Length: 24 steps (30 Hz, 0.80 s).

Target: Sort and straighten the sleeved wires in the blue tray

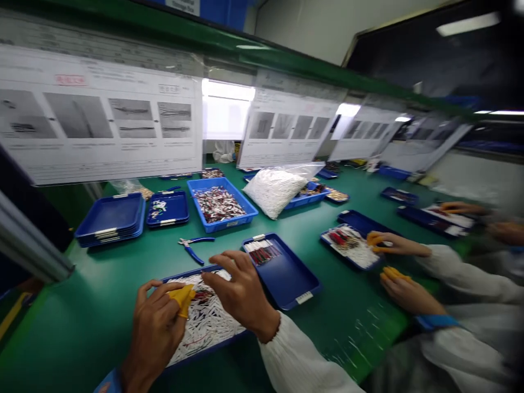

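My left hand (158, 322), with yellow finger cots (182, 299) on its fingertips, is over the left side of a blue tray (204, 353). Its fingers are pinched together, and whatever they hold is hidden. My right hand (245, 292) hovers over the same tray's far right part, thumb and fingers apart, with nothing visible between them. White sleeve-like pieces (213, 322) fill this tray, and a few dark red wire pieces (202, 296) lie among them. Right of my right hand is another blue tray (292, 278), holding a row of red and dark wires with white ends (262, 251).
Blue-handled cutters (194, 248) lie behind the tray. Farther back are stacked trays (112, 215), a small tray (167, 210), a bin of wire pieces (219, 204) and a bag of white pieces (276, 188). At right, a co-worker's hands (403, 245) work at another tray (352, 245).
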{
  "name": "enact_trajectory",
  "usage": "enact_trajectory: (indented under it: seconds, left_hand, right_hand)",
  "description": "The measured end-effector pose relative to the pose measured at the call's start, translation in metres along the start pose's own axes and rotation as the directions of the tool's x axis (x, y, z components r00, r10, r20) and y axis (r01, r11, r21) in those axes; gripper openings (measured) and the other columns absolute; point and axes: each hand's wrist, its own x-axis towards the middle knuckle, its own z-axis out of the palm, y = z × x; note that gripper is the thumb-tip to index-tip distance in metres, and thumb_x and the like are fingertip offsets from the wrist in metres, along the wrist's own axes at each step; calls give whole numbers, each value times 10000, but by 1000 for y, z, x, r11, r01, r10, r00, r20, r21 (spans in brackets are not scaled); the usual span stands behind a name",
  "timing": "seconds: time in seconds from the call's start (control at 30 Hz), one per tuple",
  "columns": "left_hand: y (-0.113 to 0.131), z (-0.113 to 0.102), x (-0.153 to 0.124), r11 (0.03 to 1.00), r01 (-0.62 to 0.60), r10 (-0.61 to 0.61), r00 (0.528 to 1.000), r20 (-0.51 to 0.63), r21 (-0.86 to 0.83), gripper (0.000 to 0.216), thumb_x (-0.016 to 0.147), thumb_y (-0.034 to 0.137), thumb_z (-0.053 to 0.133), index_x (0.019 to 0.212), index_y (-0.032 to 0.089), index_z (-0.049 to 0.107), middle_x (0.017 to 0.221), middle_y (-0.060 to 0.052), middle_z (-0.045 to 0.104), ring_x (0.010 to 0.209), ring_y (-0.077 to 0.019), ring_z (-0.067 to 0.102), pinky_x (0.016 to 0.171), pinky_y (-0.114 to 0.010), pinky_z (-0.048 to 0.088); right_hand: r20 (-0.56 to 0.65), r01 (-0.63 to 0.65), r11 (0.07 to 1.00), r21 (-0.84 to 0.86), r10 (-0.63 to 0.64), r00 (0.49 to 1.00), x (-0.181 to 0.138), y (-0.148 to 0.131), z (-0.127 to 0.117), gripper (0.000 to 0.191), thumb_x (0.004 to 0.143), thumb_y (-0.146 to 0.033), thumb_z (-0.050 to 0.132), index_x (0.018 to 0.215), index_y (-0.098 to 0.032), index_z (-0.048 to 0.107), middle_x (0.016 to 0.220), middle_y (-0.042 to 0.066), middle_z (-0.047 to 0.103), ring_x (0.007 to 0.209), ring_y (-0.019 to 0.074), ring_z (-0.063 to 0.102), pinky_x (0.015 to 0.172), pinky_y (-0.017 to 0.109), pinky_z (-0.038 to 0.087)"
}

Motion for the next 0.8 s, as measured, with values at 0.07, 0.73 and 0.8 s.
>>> enact_trajectory:
  seconds: [0.07, 0.73, 0.8]
  left_hand:
    - [-6, 6, -3, 999, -3, 1, 999, 42, 35, 237, 852, 133, 546, 637, 217, 596, 838, -28, 791, 919, -255, 740, 941, -480, 395]
    - [-19, 15, 0, 955, 287, -297, 936, 186, 81, 267, 851, 346, 506, 614, 241, 572, 713, -34, 724, 754, -254, 683, 1029, -544, 409]
    - [-21, 16, -1, 962, 263, -271, 949, 159, 71, 262, 851, 319, 502, 607, 242, 560, 725, -38, 731, 763, -258, 687, 1011, -542, 418]
  right_hand:
    - [52, 13, 1000, -3, -12, 999, -5, 2, 4, 179, 965, -98, 572, 911, -204, 705, 992, 40, 726, 967, 227, 591, 854, 390, 425]
    - [44, -663, 411, -625, 867, 496, -59, 158, -13, 277, 949, -228, 534, 942, -166, 804, 1011, 151, 749, 971, 274, 661, 798, 331, 410]
    - [48, -658, 415, -629, 865, 500, -60, 158, -11, 280, 948, -237, 534, 955, -165, 805, 1022, 161, 748, 981, 283, 658, 810, 344, 412]
